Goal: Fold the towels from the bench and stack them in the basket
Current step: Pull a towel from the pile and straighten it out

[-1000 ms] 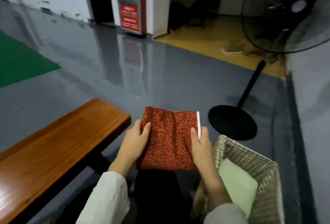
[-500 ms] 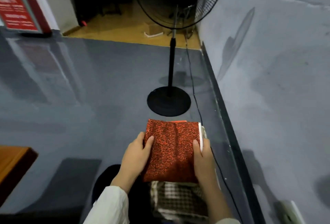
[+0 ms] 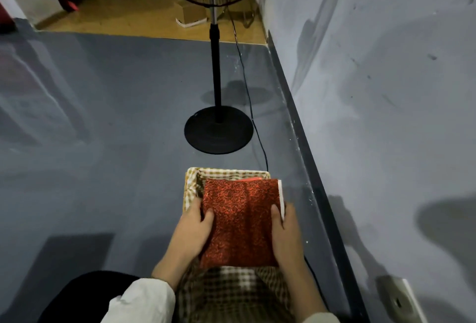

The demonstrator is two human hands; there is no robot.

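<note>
My left hand (image 3: 192,230) grips the left edge of the folded red towel (image 3: 240,222), thumb on top, fingers tucked underneath. My right hand (image 3: 287,232) grips the right edge the same way, beside the white hem. Both wrists angle in from the bottom of the frame. The towel lies low centre over the mouth of the checked-lined basket (image 3: 192,186). Above stands a black fan base (image 3: 218,130); its cord (image 3: 247,85) runs down toward the basket's right corner, beside the grey wall (image 3: 386,90).
</note>
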